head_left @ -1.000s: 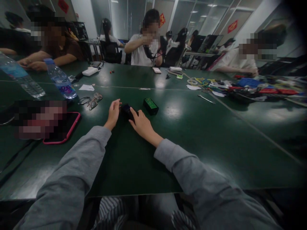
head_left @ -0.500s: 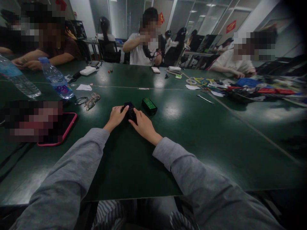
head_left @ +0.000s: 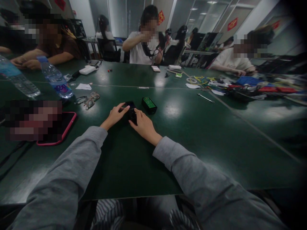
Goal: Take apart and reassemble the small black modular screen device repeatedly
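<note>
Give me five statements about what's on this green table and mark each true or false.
1. Both hands touch the black device. True: left hand and right hand are on it.
2. The green box lies left of the device. False: it lies just right of it.
3. The glasses are on a face. False: they lie on the table.
4. The phone has a pink case. True.
5. Two bottles stand at the far left. True.

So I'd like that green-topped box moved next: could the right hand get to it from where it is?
Probably yes. The right hand rests on the small black device, and the green-topped box lies just beyond it on bare table, with nothing between them.
</note>
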`<state>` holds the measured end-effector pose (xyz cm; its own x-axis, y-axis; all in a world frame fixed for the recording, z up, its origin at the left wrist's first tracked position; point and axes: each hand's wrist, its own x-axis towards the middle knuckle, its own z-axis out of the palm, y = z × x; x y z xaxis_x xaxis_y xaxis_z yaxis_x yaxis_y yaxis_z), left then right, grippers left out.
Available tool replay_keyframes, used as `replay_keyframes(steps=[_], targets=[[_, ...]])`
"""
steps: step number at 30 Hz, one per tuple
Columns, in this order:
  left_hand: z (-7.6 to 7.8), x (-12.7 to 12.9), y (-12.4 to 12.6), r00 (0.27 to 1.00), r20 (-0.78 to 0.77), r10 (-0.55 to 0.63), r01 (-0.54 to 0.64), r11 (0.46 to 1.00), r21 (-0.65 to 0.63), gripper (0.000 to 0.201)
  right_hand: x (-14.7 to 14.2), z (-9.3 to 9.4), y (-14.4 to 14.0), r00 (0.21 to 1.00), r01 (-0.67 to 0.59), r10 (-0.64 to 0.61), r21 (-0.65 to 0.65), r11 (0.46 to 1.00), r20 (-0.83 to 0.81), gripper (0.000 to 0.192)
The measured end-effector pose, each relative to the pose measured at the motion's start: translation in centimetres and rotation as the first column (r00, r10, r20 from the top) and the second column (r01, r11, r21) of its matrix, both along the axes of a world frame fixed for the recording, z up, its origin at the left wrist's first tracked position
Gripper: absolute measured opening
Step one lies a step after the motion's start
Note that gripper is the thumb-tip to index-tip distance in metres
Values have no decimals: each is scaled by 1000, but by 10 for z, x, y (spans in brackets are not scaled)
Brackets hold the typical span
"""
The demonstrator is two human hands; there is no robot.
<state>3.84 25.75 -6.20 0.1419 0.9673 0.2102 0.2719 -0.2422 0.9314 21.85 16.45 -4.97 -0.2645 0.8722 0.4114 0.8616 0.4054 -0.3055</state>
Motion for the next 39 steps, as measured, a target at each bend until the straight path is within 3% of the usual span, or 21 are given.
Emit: replay_keyframes(steps=[7, 11, 14, 18, 22, 25, 30, 39], targets=[[2, 0, -6, 990, 121, -70, 66, 997, 36, 56, 1, -2, 1, 995, -40, 40, -3, 999, -95, 60], [7, 2, -11, 972, 208, -108, 104, 994, 32, 62, 6, -6, 11, 934, -165, 154, -8, 986, -322, 85], [9, 5, -15, 961, 247, -124, 121, 992, 29, 62, 13, -8, 21, 819, -284, 145, -172, 943, -556, 94], [10, 9, -19, 931, 340, -130, 150, 988, -33, 68, 22, -10, 36, 623, -395, -19, -336, 855, -782, 79], [10, 13, -21, 913, 382, -142, 170, 985, -40, 73, 29, -11, 44, 335, -458, -179, -326, 827, -925, 73], [9, 15, -21, 904, 404, -143, 207, 971, -120, 85, 30, -10, 44, 208, -469, -229, -303, 829, -951, 69], [9, 16, -22, 913, 389, -125, 242, 933, -268, 91, 30, -6, 40, 162, -479, -237, -286, 830, -958, 68], [7, 13, -20, 894, 426, -142, 259, 938, -230, 87, 31, -3, 39, 193, -490, -264, -326, 809, -945, 70]])
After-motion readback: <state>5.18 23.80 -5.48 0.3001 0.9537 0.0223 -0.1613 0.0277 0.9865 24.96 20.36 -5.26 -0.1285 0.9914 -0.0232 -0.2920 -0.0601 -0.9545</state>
